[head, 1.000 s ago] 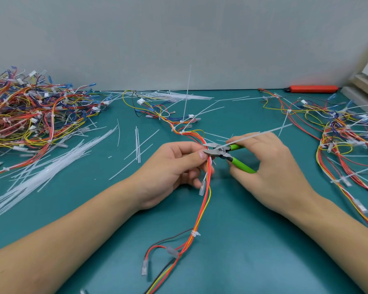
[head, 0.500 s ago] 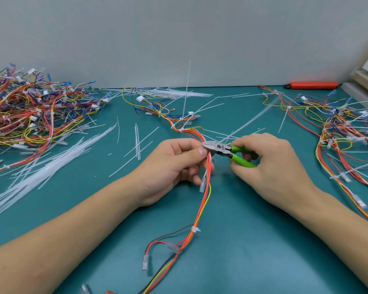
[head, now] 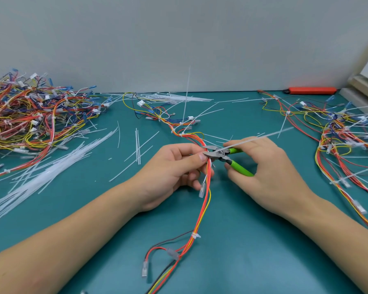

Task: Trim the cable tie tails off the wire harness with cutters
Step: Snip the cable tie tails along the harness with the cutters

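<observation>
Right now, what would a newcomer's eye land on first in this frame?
Dead centre: the right hand works the green-handled cutters at the wire harness pinched in the left hand, a long white tie tail slanting away right. Next, tangled harness piles at the left and right edges, with loose white ties strewn between.

**One head-worn view, looking forward and down**

A single wide-angle camera sits at the person's head and faces forward and down over a teal table (head: 263,240). It is close: both forearms enter from the lower corners and the hands meet just below the frame's centre. The grey wall (head: 179,39) fills the upper third. Straight edges bow towards the borders. No second view shares the scene.
</observation>
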The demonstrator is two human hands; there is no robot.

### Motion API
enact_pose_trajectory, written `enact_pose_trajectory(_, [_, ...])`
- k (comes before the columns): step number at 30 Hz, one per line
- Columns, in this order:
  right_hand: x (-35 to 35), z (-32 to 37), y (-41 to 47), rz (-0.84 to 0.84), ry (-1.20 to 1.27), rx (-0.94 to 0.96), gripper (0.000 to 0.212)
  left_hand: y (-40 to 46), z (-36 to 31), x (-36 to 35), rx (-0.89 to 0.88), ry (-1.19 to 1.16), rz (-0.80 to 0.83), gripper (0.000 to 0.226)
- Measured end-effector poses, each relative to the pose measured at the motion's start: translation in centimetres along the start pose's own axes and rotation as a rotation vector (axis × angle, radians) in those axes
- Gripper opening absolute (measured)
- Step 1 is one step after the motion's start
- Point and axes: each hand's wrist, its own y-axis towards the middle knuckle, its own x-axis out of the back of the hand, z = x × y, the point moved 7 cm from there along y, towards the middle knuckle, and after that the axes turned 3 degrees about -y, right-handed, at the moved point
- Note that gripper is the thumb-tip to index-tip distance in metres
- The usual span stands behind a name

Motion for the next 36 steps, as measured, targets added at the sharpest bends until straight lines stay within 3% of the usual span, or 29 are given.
enact_pose_trajectory(12, [-0.56, -0.1, 0.04, 0.057, 0.065, 0.02, 0.035, 0.03, 0.01, -0.01, -0.003, 0.008, 0.009, 0.013])
enact_pose_trajectory(20, [-0.21, -0.64, 0.08, 0.037, 0.121, -0.016, 0.007, -0.04, -0.13, -0.2, -0.011, 0.011, 0.027, 0.015])
enact_pose_trajectory(27, [-0.71, -0.06, 0.09, 0.068, 0.105, 0.002, 0.033, 0.05, -0.02, 0.05, -0.006, -0.014, 0.004, 0.013])
enact_pose_trajectory(36, [-0.72, -0.06, 0.04, 0.058, 0.087, 0.007, 0.035, 0.16, 0.04, 0.16, -0.03, -0.016, 0.011, 0.013])
